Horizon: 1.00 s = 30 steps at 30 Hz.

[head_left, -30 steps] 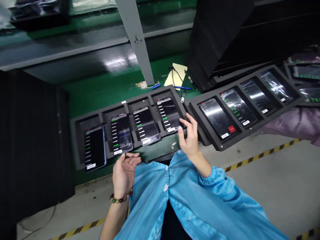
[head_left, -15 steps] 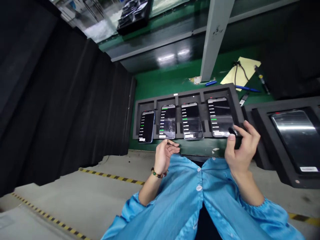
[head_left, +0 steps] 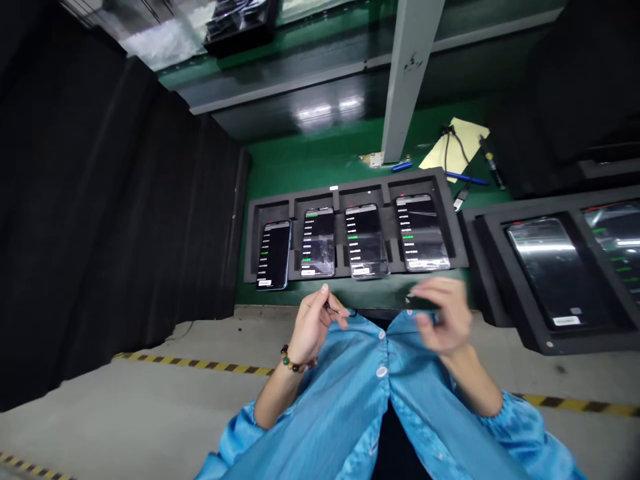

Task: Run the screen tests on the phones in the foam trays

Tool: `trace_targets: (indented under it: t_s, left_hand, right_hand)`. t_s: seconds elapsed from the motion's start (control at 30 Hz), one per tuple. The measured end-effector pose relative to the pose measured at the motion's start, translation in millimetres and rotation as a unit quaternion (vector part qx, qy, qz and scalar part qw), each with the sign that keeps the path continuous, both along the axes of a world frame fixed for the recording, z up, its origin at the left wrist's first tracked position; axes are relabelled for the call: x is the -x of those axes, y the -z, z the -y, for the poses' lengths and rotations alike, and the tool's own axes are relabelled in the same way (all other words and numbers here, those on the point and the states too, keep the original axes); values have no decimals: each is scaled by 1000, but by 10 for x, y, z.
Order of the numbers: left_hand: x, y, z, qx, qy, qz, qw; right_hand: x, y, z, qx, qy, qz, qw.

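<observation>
A grey post comes down at the back of the green bench; a black curtain hangs to the left, and striped tape crosses the pale floor. From here I see a thin strip of bench between the dark tray and the near edge, while a second tray stands just beside its right end. Four phones with lit screens lie in the nearer tray, one per compartment. The rightmost phone is a little beyond the right hand, which is blurred, its thumb and fingers apart. The left hand is just short of the second phone from the left, fingers curled; something dark shows there, perhaps between the fingertips, but I can't tell whether they grip it.
</observation>
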<state>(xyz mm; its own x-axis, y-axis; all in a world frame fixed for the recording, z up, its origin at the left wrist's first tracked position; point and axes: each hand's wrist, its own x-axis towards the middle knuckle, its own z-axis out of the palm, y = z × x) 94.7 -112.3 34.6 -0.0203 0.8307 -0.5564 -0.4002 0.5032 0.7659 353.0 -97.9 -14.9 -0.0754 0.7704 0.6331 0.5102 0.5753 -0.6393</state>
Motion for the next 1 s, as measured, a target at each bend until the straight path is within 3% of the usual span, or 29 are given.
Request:
trace_targets:
  t_s: [0.07, 0.1, 0.17, 0.33, 0.47, 0.53, 0.63, 0.73, 0.87, 0.93, 1.0]
  left_hand:
    - [-24, -144, -43, -35, 47, 26, 998]
    - [-36, -206, -81, -48, 63, 40, 996]
    - [-61, -298, -173, -66, 74, 66, 993]
    - [-92, -334, -363, -98, 51, 105, 988]
    - [-19, -255, -419, -151, 68, 88, 982]
    - [35, -212, -437, -179, 99, 69, 976]
    - [91, -175, -456, -195, 129, 46, 971]
    - [113, -172, -445, -199, 131, 30, 971]
    - [147, -176, -383, -204, 120, 1, 972]
    - [193, -176, -344, -204, 111, -20, 972]
    - [290, -185, -303, -205, 100, -53, 972]
  right_hand:
    - [153, -178, 9, 84, -189, 32, 978]
    - [234, -264, 0, 115, -251, 46, 960]
    - [367, -406, -30, 177, -298, 53, 937]
    - [355, -666, -81, 304, -269, 25, 913]
    - [98, -1044, -213, 365, -200, -52, 908]
    - [-74, -1271, -419, 367, -125, -70, 919]
    - [-389, -1479, -962, 334, -20, -16, 942]
    - [-733, -1390, -1710, 305, 3, 10, 952]
    - [-1045, -982, -2654, 353, 52, 28, 934]
    - [-1102, -826, -2949, 380, 89, 53, 919]
    - [-1112, -797, -3051, 380, 129, 110, 909]
